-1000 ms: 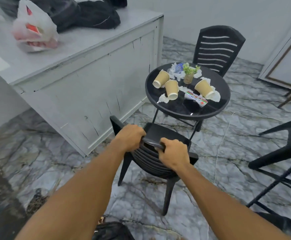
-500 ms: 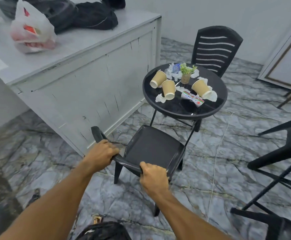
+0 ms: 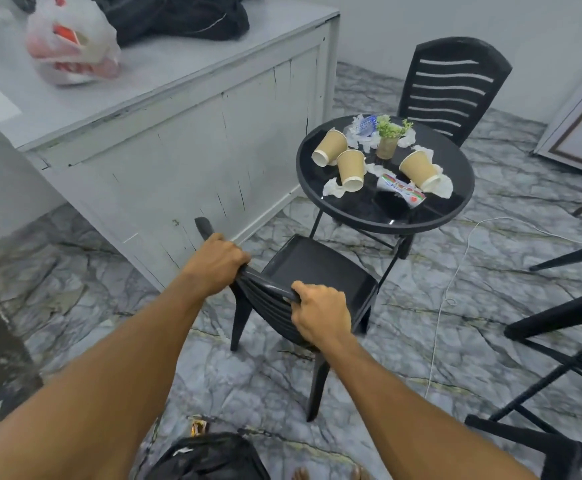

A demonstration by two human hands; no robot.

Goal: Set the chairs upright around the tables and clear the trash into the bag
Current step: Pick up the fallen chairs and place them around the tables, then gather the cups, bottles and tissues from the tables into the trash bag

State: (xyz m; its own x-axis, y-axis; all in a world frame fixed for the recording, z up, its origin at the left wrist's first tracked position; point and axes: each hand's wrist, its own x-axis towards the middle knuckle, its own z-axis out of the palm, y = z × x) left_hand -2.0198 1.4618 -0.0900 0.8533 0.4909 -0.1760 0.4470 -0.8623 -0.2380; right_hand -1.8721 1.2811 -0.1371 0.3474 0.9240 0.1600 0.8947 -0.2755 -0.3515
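A black plastic chair (image 3: 317,271) stands upright on its legs, its seat facing the round black table (image 3: 448,216). My left hand (image 3: 218,261) and my right hand (image 3: 320,313) both grip the top of its backrest. On the table lie three tipped paper cups (image 3: 351,165), crumpled tissues (image 3: 334,188), a colourful wrapper (image 3: 402,190), a crushed plastic bottle (image 3: 364,128) and a small potted plant (image 3: 388,140). A second black chair (image 3: 452,84) stands upright behind the table. A black bag (image 3: 210,457) lies on the floor at my feet.
A grey counter (image 3: 178,133) runs along the left, close to the chair, with a white plastic bag (image 3: 71,43) and dark bags (image 3: 178,15) on top. Overturned black chairs (image 3: 573,320) lie at the right. A white cable (image 3: 455,282) crosses the marble floor.
The chair's backrest has risen and shifted right between my hands, and the chair now sits closer to the table. My view has moved slightly.
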